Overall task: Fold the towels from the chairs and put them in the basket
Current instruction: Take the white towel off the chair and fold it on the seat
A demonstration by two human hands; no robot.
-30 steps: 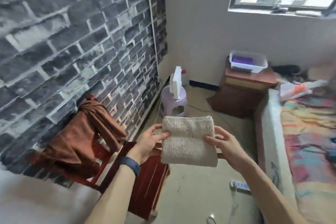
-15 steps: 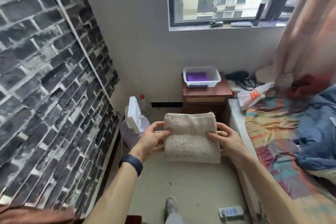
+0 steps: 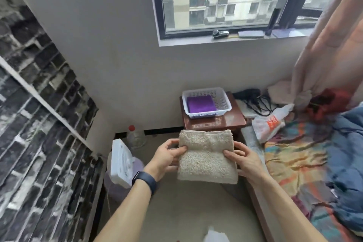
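Running down the left side is a dark grey brick-patterned wall (image 3: 39,124). Near its foot a flat white plastic appliance (image 3: 119,161) stands on a round lilac plastic stool (image 3: 114,186), with a clear plastic bottle with a red cap (image 3: 135,137) on the floor just behind.

The left hand (image 3: 167,160), a dark band (image 3: 144,180) on its wrist, grasps the left edge of a folded beige terry towel (image 3: 207,157), thumb on top and fingers curled underneath. The towel is held in the air in front of the person, roughly flat. The right hand (image 3: 247,163) grasps the towel's right edge the same way, thumb pressed on the upper face.

Beyond the towel, a white perforated plastic basket (image 3: 225,102) sits on a reddish-brown wooden nightstand (image 3: 233,118) under the window; a folded purple towel (image 3: 200,104) lies inside it.

To the right, a white plastic bag with orange print (image 3: 269,124) rests on the bed's multicoloured sheet (image 3: 294,159), beside a rumpled blue blanket (image 3: 345,163) and a hanging pinkish curtain (image 3: 330,45).
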